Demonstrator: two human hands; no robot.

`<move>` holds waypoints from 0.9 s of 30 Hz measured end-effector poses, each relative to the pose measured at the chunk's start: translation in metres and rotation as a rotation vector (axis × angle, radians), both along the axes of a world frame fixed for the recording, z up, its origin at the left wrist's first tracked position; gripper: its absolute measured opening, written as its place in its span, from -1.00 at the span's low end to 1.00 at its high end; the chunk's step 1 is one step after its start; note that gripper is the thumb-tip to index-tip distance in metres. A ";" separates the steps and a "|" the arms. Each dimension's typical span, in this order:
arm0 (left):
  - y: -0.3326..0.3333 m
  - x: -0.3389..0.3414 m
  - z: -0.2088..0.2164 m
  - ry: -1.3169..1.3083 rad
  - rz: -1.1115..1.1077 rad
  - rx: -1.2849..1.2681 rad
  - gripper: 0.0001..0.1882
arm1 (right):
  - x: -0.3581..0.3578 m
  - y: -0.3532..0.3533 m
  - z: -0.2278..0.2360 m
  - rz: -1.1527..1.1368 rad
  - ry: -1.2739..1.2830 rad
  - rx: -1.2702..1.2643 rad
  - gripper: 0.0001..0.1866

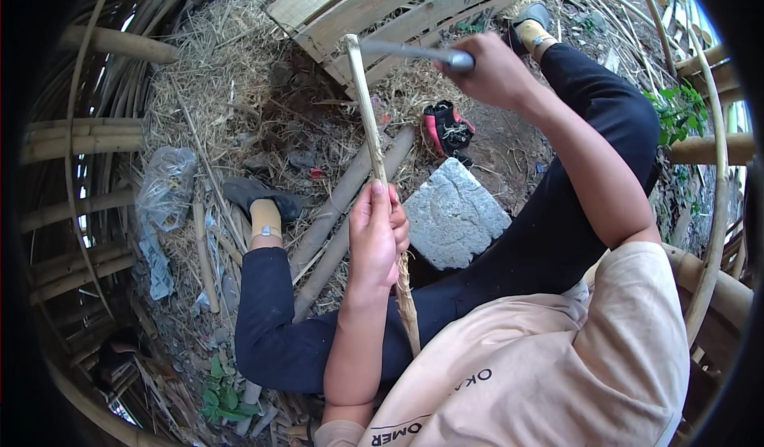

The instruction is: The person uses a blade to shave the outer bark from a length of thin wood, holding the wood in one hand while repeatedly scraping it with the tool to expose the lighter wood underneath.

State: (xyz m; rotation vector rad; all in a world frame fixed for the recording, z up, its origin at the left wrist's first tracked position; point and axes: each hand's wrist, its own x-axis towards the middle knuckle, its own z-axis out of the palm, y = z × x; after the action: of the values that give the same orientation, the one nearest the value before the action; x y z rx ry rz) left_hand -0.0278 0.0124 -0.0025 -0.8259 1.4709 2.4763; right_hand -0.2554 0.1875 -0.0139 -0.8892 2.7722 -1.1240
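My left hand (374, 236) is closed round the middle of a pale, stripped wooden stick (366, 109). Its upper end points away from me, and the lower end, rough with shavings, rests by my lap. In my right hand (489, 69), fingers wrapped, is the grey handle of a knife (402, 51). The blade is smeared by motion and points left toward the stick's top end. Whether it touches the wood I cannot tell.
A pale stone block (454, 212) lies between my legs, with a red and black item (448, 127) beyond it. Slatted wooden boards (382, 13) stand at the far side. Bamboo poles (342, 200), straw and a clear plastic bag (167, 186) lie on the ground to the left.
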 end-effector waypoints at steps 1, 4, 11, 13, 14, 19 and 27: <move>-0.003 0.000 -0.002 -0.013 -0.003 0.025 -0.70 | 0.007 -0.001 -0.003 0.055 0.070 0.068 -0.88; -0.001 -0.003 0.000 0.001 -0.020 0.053 -0.70 | 0.021 -0.012 -0.006 0.150 0.141 0.267 -0.91; 0.006 0.001 -0.002 0.010 -0.040 0.113 -0.70 | 0.032 -0.027 -0.021 0.183 0.087 0.178 -0.85; 0.006 -0.001 -0.007 0.003 -0.047 0.084 -0.70 | 0.025 -0.032 -0.028 0.162 0.109 0.290 -0.85; 0.006 -0.003 -0.006 0.011 -0.049 0.065 -0.70 | 0.017 -0.033 -0.029 0.151 0.130 0.342 -0.85; 0.017 0.003 0.002 0.042 -0.090 0.098 -0.72 | -0.041 -0.014 -0.039 -0.152 0.184 0.207 -0.70; 0.005 -0.002 -0.003 0.020 -0.084 0.206 -0.72 | -0.004 -0.018 -0.028 0.042 0.119 0.110 -0.83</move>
State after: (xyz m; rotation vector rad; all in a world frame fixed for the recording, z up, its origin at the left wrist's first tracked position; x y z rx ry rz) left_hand -0.0298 0.0169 -0.0057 -0.6889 1.2037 2.5253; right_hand -0.2596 0.1697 -0.0418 -1.0287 2.8604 -0.9320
